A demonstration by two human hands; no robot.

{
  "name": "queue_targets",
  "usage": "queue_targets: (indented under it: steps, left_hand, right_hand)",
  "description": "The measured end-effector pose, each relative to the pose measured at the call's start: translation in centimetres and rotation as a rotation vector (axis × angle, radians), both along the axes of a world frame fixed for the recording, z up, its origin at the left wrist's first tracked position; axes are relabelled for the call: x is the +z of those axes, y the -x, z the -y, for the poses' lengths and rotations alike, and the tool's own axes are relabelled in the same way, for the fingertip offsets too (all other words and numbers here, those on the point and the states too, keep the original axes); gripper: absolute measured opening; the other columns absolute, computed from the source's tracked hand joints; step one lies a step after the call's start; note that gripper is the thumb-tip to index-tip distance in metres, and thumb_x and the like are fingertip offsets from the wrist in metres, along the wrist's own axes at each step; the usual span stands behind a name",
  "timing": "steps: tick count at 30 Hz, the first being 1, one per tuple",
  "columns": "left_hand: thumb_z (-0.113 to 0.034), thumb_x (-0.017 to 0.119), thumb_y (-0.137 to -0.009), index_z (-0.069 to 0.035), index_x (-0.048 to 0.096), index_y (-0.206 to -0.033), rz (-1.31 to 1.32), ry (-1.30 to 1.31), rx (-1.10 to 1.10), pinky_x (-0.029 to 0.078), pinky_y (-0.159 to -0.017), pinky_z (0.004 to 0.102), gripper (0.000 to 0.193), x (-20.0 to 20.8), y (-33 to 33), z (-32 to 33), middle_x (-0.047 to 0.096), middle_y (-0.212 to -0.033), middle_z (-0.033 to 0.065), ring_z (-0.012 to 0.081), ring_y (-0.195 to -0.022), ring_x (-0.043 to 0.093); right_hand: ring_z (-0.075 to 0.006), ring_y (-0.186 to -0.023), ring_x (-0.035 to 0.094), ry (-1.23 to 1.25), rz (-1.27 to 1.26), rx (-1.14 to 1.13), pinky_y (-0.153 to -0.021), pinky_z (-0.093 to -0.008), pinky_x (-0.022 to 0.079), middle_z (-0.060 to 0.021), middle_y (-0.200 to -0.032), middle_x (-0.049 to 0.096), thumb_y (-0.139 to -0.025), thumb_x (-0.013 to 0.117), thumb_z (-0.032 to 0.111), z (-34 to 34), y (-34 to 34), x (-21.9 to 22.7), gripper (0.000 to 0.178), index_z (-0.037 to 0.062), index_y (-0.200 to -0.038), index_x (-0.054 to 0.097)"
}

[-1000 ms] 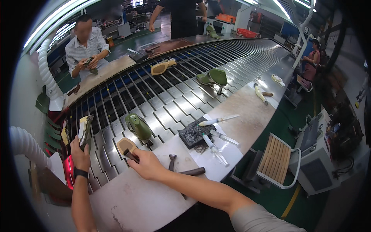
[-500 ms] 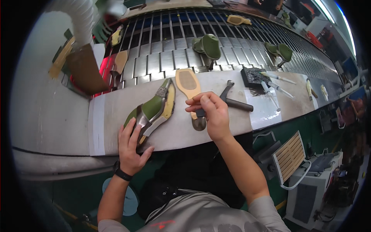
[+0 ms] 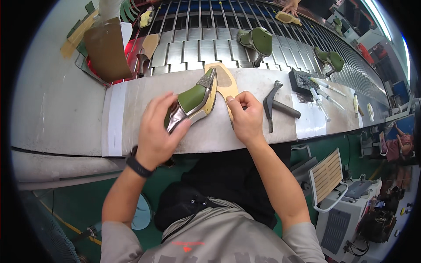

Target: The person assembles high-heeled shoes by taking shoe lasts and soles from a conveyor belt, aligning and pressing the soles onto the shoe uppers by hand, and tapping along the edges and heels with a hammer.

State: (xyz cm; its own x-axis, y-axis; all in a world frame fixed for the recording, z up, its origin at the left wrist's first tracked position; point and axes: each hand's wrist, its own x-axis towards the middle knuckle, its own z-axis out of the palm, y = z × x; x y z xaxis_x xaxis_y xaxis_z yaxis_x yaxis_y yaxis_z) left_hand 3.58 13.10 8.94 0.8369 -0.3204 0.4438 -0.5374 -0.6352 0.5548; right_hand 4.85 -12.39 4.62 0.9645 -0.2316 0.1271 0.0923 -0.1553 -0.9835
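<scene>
Shoe [image 3: 193,100], one, green and silver, on its side on the worktable [image 3: 258,82], toe away from the person, underside facing right. Left hand [image 3: 157,131], blurred, fingers spread, thumb apart, lying over the shoe's rear; cannot tell whether it grips. Sole [image 3: 224,81], one, tan, just right of the shoe, broad end outward; the toe overlaps its edge in view, contact uncertain. Right hand [image 3: 246,117], clamped on the sole's narrow end, fingers curled. Hammer [image 3: 285,108], one, dark, lying right of that hand, well clear of it. Block [image 3: 301,81], black, farther right; syringes [image 3: 329,86], three, beside it. Conveyor [image 3: 215,50], metal, beyond the worktable, bearing a second shoe [image 3: 262,40] and a third shoe [image 3: 331,59], both green.
</scene>
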Motion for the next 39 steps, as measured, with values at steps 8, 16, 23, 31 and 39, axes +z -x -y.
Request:
queue_targets:
  steps: [8,16,23,31,39]
  left_hand:
    - [-0.051,0.083,-0.088,0.004,0.068,-0.113,-0.344,-0.302,-0.08,0.058,-0.082,0.0456,0.062,1.8,-8.3,4.6,0.074,-0.095,0.0239,0.0383,-0.087,0.072]
    - [-0.025,0.075,-0.102,0.002,0.054,-0.142,-0.429,0.98,-0.365,0.055,-0.101,0.0328,0.053,3.3,-3.4,1.2,0.07,-0.127,0.0102,0.0161,-0.114,0.068]
    - [-0.023,0.066,-0.107,0.003,0.057,-0.138,-0.509,1.229,-0.319,0.058,-0.099,0.0379,0.042,3.3,-2.2,3.1,0.071,-0.124,0.0127,0.0214,-0.111,0.072]
    - [-0.028,0.074,-0.105,0.001,0.055,-0.14,-0.497,1.228,-0.317,0.057,-0.097,0.0314,0.049,3.5,-2.0,4.2,0.072,-0.121,0.0084,0.0148,-0.108,0.069]
    - [-0.013,0.065,-0.107,0.001,0.053,-0.142,-0.492,1.095,-0.509,0.06,-0.106,0.0489,0.039,7.5,-2.6,4.2,0.071,-0.132,0.0278,0.0362,-0.124,0.071]
  right_hand:
    - [-0.0234,-0.097,0.069,0.489,0.23,-0.093,-0.088,-0.0371,0.055,-0.0184,-0.119,0.072,-0.099,0.072,0.012,2.7,4.7,-0.1,0.032,-0.0004,-0.127,0.061]
    - [-0.0224,-0.132,0.059,0.003,0.164,-0.111,-0.109,-0.0369,0.048,-0.0262,-0.152,0.055,-0.106,0.063,0.006,6.1,16.5,-0.8,0.026,-0.0002,-0.129,0.055]
    - [-0.0379,-0.115,0.072,-0.871,-0.267,0.06,-0.094,-0.0457,0.061,-0.0315,-0.136,0.065,-0.109,0.056,0.042,4.6,20.2,-1.8,0.06,0.001,-0.151,0.046]
    - [-0.0344,-0.093,0.079,-0.55,-0.354,0.118,-0.089,-0.0475,0.066,-0.0243,-0.102,0.077,-0.108,0.06,0.01,3.2,13.9,-1.2,0.025,-0.0093,-0.122,0.067]
    - [-0.0302,-0.094,0.078,-0.523,0.039,0.19,-0.087,-0.0473,0.066,-0.0248,-0.106,0.078,-0.11,0.062,0.017,2.1,13.1,5.7,0.032,-0.0132,-0.117,0.069]
